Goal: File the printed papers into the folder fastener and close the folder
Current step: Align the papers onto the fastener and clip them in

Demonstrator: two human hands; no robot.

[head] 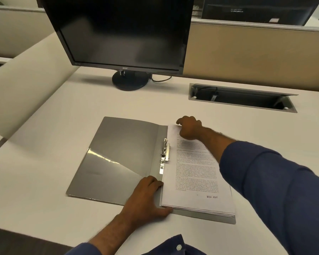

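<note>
A grey folder point(118, 153) lies open on the white desk, its inner cover to the left with a clear pocket. A stack of printed papers point(195, 173) rests on the folder's right half. The metal fastener point(165, 150) sits along the spine at the papers' left edge. My left hand point(145, 197) presses flat near the spine at the stack's lower left corner, thumb against the paper edge. My right hand point(189, 128) curls over the stack's top left corner, fingers bent on the paper edge.
A black monitor point(122, 32) on a round stand point(130, 80) is behind the folder. An open cable tray point(241, 97) is set into the desk at the back right. Beige partitions point(256, 52) close off the back and left.
</note>
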